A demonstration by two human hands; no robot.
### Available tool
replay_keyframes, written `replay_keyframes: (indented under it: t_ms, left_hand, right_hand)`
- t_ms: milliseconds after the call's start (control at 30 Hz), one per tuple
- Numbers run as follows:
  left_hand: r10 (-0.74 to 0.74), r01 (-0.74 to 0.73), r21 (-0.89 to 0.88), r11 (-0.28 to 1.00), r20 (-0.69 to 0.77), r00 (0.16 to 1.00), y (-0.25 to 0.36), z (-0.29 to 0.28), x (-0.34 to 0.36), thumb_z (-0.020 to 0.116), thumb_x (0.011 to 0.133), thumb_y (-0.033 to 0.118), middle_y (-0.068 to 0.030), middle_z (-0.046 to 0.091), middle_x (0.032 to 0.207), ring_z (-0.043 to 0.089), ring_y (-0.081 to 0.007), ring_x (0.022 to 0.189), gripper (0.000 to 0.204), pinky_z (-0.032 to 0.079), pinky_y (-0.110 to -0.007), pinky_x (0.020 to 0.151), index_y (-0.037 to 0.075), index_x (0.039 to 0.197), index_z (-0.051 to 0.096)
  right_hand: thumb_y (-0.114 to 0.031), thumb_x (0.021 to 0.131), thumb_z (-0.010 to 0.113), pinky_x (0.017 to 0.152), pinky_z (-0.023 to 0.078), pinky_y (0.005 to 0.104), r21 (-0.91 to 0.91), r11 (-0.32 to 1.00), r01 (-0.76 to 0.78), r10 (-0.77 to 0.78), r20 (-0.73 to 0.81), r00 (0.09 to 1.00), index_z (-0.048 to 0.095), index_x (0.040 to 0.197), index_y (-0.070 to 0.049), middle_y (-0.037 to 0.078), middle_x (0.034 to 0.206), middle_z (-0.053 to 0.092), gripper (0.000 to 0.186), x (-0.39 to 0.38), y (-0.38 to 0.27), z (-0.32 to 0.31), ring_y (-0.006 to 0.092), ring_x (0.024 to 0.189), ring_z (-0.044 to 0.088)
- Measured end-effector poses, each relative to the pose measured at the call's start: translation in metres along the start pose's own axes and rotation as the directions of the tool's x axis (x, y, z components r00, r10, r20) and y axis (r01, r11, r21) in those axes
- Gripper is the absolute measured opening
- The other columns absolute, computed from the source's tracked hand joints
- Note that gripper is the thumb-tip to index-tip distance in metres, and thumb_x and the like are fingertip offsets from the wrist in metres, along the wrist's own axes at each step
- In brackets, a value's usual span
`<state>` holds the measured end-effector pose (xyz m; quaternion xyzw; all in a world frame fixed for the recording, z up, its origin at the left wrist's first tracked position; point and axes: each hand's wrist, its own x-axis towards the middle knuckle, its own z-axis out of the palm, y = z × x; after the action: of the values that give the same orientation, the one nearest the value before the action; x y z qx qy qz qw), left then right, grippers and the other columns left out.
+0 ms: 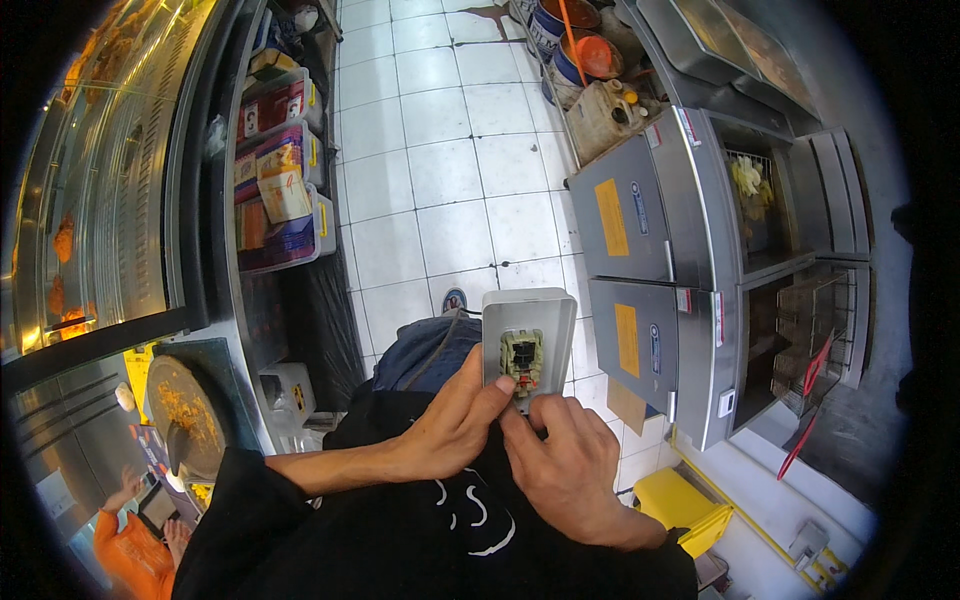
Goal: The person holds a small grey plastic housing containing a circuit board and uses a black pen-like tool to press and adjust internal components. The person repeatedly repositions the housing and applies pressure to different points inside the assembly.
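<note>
A pale grey plastic electrical box [560, 330] is held in front of my body, its open side facing up. Seated inside it is a light green and black wiring module [521, 352], with a small red part at its near end. My left hand [452, 420] is closed around the left side of the box, its thumb on the module's near end by the red part. At the near rim, my right hand [572, 460] is closed, with thumb and forefinger gripping the box's near end. The undersides of the fingers are hidden.
Steel fryers [765, 210] with cabinet doors line the right side. Clear bins [285, 190] of packets sit on a shelf at left, beside a lit food display [110, 190]. A round wooden board [187, 415] and a person in orange [135, 550] are at lower left. A yellow bin [683, 505] stands lower right.
</note>
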<state>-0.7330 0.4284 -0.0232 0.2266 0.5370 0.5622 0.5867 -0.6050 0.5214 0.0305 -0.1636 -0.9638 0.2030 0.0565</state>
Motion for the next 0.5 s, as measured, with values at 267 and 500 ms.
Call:
replay_keyframes:
  t_ms: [267,500]
  left_hand:
    - [0.093,-0.093,0.098,0.991,0.006,0.996,0.0019,0.0002,-0.0009,0.038,0.105,0.013,-0.0188,0.051,0.12,0.049,-0.0232,0.115,0.034,0.039,-0.036,0.101,-0.003,0.135,0.036]
    - [0.085,-0.082,0.108,0.991,-0.02,0.996,-0.0004,0.001,-0.0008,0.038,0.106,0.017,-0.0192,0.051,0.12,0.05,-0.0237,0.112,0.036,0.04,-0.036,0.099,-0.003,0.136,0.033]
  right_hand:
    - [-0.005,0.075,0.07,0.059,0.045,0.0343,-0.011,0.997,-0.081,0.081,0.021,0.996,0.062,0.097,-0.004,0.008,0.088,0.054,0.024,0.0039,-0.0077,0.0001,0.0224,0.07,0.056]
    - [-0.003,0.075,0.07,0.062,0.047,0.0348,-0.022,0.993,-0.112,0.113,0.013,0.994,0.063,0.104,0.001,0.014,0.103,0.06,0.031,0.0017,-0.0097,0.0021,0.0256,0.072,0.055]
